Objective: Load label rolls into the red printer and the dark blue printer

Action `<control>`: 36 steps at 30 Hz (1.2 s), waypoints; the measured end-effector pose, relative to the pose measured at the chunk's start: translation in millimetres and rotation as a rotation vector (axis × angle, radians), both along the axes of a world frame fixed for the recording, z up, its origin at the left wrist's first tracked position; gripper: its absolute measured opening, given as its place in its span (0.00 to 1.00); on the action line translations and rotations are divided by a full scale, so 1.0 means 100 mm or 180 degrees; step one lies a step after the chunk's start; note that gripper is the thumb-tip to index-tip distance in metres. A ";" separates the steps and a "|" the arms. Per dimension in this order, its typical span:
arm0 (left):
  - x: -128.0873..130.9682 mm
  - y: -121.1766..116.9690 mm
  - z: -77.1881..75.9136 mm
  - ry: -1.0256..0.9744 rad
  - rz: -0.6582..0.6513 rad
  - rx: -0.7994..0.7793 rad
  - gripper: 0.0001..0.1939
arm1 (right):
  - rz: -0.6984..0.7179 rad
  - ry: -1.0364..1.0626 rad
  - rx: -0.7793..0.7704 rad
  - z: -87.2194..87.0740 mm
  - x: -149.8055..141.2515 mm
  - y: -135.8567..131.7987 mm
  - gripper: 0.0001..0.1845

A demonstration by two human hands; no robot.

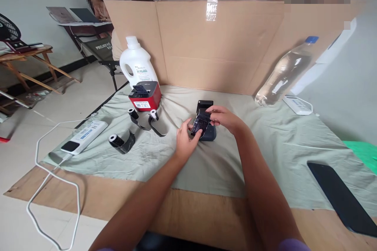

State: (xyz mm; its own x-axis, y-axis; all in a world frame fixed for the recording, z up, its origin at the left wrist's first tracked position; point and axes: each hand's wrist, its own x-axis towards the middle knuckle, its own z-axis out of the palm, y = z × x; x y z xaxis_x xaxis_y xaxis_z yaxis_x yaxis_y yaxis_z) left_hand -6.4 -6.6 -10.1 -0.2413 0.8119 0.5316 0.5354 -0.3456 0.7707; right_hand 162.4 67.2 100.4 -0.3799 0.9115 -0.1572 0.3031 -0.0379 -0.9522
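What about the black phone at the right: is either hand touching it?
No, the left hand and right hand are both on the shiny black item, apart from the phone.

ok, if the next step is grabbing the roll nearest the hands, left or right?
Left, I'd say. The left hand is nearer the roll; the right hand would likely have to cross over it. Both are at the black glossy piece, so the left probably needs freeing first.

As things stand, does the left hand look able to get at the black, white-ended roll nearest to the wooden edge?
Probably yes: only pale green cloth shows between the left hand and that black, white-ended roll, though the hand may first need to release the crinkled, shiny black film.
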 end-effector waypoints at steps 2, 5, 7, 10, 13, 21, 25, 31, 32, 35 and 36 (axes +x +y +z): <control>0.01 0.00 -0.02 -0.0297 -0.0262 -0.0312 0.25 | -0.0117 -0.0052 0.0001 -0.06 0.02 0.06 0.14; 0.03 -0.03 0.00 -0.0550 -0.0699 -0.0548 0.26 | -0.0369 -0.0362 0.0401 -0.22 0.03 0.16 0.14; 0.04 -0.04 0.02 -0.0524 -0.0914 -0.0640 0.26 | -0.0447 -0.0656 0.0842 -0.34 0.03 0.23 0.16; 0.05 -0.05 0.05 -0.0324 -0.0973 -0.0758 0.22 | -0.0331 -0.1029 0.1244 -0.48 0.00 0.28 0.17; 0.04 -0.05 0.08 -0.0064 -0.0838 -0.0830 0.20 | -0.0265 -0.1247 0.1357 -0.56 -0.03 0.30 0.19; 0.05 -0.06 0.13 0.0672 -0.0585 -0.1182 0.21 | -0.0233 -0.1837 0.1767 -0.69 -0.09 0.33 0.23; 0.07 -0.08 0.18 0.0798 -0.0484 -0.1321 0.21 | -0.0264 -0.1980 0.1812 -0.71 -0.11 0.32 0.22; 0.07 -0.09 0.19 0.0848 -0.0482 -0.1309 0.21 | -0.0372 -0.2146 0.1675 -0.77 -0.13 0.28 0.17; 0.07 -0.08 0.18 0.0855 -0.0484 -0.1292 0.21 | -0.0404 -0.2138 0.1657 -0.78 -0.13 0.28 0.16; 0.06 -0.08 0.16 0.0881 -0.0500 -0.1260 0.21 | -0.0617 -0.2022 0.1590 -0.83 -0.13 0.29 0.11; 0.07 -0.08 0.16 0.0893 -0.0498 -0.1256 0.21 | -0.0748 -0.1984 0.1571 -0.84 -0.12 0.30 0.11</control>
State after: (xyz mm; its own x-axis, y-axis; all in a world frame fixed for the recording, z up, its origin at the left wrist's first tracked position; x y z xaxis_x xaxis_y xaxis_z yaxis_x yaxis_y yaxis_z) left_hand 0.2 -14.4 5.7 0.0074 0.9790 0.2039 0.7057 -0.1496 0.6926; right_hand 150.1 96.9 16.8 -0.1463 0.9757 0.1630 0.8172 0.2121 -0.5359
